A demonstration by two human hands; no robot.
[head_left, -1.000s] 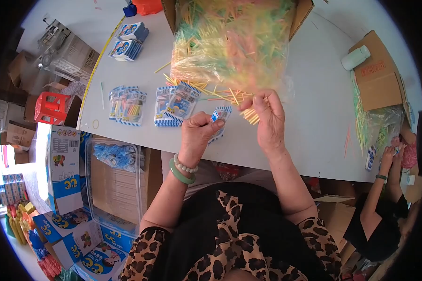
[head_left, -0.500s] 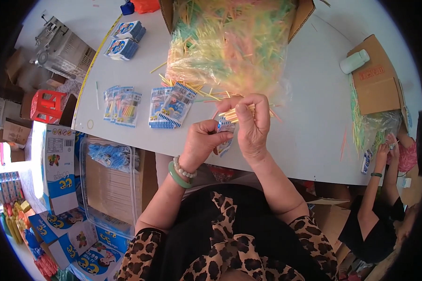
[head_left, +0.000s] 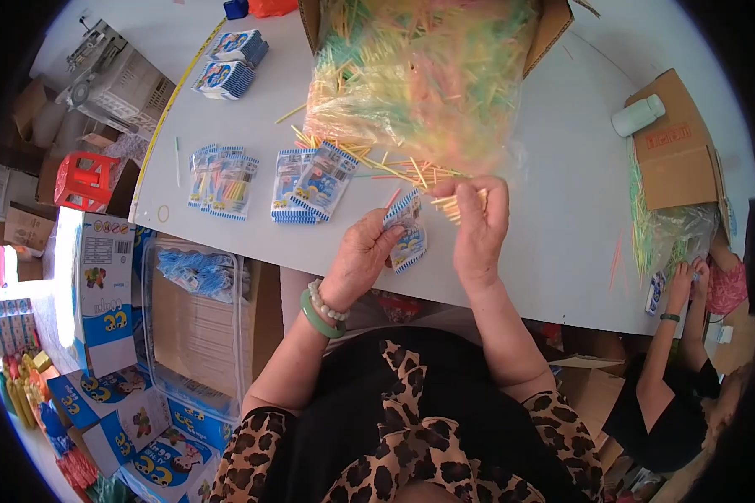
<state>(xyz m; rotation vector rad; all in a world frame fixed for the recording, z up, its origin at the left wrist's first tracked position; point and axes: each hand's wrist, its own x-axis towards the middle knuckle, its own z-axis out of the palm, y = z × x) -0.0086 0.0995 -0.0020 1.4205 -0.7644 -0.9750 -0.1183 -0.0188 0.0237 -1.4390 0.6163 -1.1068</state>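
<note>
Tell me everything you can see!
table: one, white, centre
stick-filled bag: one, clear, table's far side
loose sticks: many, mostly yellow, by bag
stick bundle: one, yellow, centre
held packet: one, blue-white, centre
packet piles: two, blue-white, table's left
packet stacks: two, blue-white, upper left
cartons: several, brown, top and sides
printed boxes: several, blue-white, lower left
storage bin: one, clear, lower left
stool: one, red, left
bottle: one, white, right
co-worker: one, black clothing, right
left hand: one, green-bangled, holding packet
right hand: one, bare, holding sticks

Left fingers (head_left: 381, 244), right fingers (head_left: 496, 196) both pinched
</note>
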